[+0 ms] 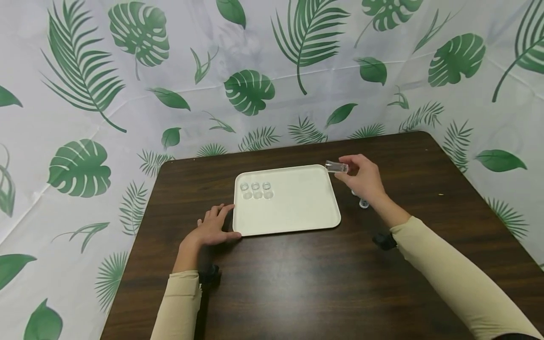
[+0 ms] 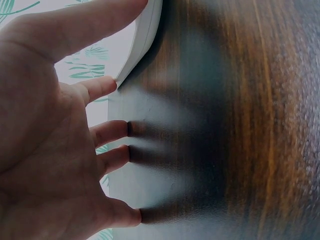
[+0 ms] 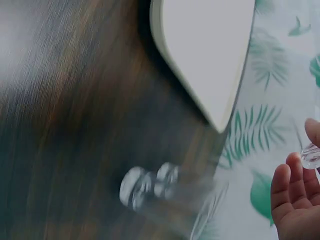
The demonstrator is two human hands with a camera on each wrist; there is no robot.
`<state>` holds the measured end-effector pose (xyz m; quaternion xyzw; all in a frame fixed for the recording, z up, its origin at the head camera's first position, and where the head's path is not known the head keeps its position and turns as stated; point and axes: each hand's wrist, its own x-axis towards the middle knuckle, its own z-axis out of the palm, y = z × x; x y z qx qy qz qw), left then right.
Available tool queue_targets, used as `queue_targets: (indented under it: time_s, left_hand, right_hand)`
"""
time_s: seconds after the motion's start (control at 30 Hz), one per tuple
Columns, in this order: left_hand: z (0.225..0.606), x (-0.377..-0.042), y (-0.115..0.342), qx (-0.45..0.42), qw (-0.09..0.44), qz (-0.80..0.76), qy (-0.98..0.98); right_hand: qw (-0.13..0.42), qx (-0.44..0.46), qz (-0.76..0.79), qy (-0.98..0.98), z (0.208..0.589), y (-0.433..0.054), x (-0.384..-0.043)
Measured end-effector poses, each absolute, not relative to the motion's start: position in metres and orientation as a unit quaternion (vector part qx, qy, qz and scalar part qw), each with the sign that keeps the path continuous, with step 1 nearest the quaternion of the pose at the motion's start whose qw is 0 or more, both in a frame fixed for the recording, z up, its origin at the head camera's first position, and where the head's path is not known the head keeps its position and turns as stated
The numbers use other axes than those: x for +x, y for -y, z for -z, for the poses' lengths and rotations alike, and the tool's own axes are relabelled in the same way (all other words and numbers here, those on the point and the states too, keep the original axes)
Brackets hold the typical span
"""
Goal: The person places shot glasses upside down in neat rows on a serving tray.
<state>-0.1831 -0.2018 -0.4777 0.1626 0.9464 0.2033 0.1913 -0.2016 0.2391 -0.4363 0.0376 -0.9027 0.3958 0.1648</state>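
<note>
A small clear shot glass point(image 1: 335, 167) lies on its side in the air, pinched between the thumb and fingers of my right hand point(image 1: 366, 179). It is over the back right corner of the white tray point(image 1: 301, 203). Three more clear glasses point(image 1: 255, 187) stand in a row at the tray's back left. My left hand point(image 1: 214, 227) is spread at the near left corner. In the left wrist view its thumb and index finger point(image 2: 102, 87) meet the tray edge, and the other fingertips rest on the table.
Right of the tray, under my right forearm, two clear glasses point(image 3: 165, 197) stand on the dark wooden table point(image 1: 289, 278). Behind the table hangs a white cloth point(image 1: 191, 127) printed with green leaves.
</note>
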Motion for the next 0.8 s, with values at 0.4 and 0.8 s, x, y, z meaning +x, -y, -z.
queue_targets:
  time_s: [0.4,0.8]
  left_hand:
    - [0.477,-0.18,0.202,0.165,0.189,-0.208,-0.946]
    - [0.477,-0.181,0.201,0.163,0.186,-0.207,-0.947]
  right_hand:
    - [0.098,0.053,-0.41,0.905,0.46,-0.181,-0.208]
    - [0.115,0.11,-0.395,0.905,0.481,-0.135,-0.22]
